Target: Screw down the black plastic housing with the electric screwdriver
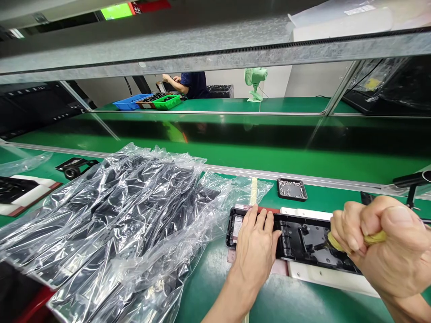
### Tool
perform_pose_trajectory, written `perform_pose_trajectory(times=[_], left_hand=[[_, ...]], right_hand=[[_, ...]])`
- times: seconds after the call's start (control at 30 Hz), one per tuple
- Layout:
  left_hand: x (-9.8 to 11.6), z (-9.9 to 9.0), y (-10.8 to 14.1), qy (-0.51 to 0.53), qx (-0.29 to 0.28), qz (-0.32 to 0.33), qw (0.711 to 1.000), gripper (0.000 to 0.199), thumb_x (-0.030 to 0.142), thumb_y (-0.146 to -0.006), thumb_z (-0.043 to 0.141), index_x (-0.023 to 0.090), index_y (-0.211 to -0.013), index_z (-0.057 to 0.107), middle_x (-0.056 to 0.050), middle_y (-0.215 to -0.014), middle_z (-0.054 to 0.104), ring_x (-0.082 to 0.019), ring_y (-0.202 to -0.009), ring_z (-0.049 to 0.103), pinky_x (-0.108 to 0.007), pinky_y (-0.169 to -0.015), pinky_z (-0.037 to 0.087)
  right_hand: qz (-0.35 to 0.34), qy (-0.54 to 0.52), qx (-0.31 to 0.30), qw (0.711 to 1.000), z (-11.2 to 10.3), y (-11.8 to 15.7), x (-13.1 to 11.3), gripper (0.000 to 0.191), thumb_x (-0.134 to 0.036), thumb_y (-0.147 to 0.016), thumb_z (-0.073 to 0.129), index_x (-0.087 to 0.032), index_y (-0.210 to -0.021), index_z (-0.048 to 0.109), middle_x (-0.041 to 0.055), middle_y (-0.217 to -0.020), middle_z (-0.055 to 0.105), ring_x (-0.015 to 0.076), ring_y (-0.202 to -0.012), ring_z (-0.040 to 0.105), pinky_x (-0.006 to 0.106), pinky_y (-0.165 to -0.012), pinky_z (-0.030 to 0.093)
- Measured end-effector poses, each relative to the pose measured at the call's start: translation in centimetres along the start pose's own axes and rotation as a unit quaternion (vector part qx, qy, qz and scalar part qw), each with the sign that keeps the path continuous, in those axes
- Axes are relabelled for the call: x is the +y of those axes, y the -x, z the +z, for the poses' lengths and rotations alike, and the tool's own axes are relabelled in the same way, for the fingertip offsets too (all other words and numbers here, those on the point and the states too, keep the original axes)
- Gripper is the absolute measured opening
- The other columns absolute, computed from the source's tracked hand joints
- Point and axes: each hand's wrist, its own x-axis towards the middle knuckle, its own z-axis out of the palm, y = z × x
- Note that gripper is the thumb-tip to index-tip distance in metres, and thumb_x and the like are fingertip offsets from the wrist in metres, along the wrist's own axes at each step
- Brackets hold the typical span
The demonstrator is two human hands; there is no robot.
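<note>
A long black plastic housing [303,240] lies in a white and red fixture [332,274] on the green bench. My left hand [257,242] rests flat on the housing's left part, fingers stretched out. Over its right part, my right hand [387,237] is closed in a fist around a yellow-wrapped tool [336,242], whose lower end is hard to make out above the housing. Behind the housing sits a small black tray [292,189] of tiny metal parts. A strip of yellowish tape [253,190] lies just behind my left hand.
Clear plastic bags [134,224] of dark parts cover the left of the bench. A black bracket-like item [76,168] lies behind them. Beyond the conveyor [229,139] are a green fan [255,80], a blue bin [129,102], a green bin [167,103] and a person [195,85]. A shelf [202,58] hangs overhead.
</note>
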Motion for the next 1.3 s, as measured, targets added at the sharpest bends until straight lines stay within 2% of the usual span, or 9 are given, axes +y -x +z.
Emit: perform_pose_trajectory(times=[1.3], left_hand=[[0.04, -0.05, -0.03, -0.009, 0.015, 0.003, 1.000, 0.039, 0.029, -0.102, 0.055, 0.009, -0.135, 0.062, -0.014, -0.137, 0.066, -0.033, -0.138, 0.054, -0.049, -0.116, 0.049]], right_hand=[[-0.007, -0.003, -0.020, 1.000, 0.38, 0.07, 0.00, 0.044, -0.042, -0.084, 0.068, -0.019, -0.051, 0.050, 0.0015, -0.036, 0.043, 0.0143, -0.033, 0.040, 0.027, -0.034, 0.034]])
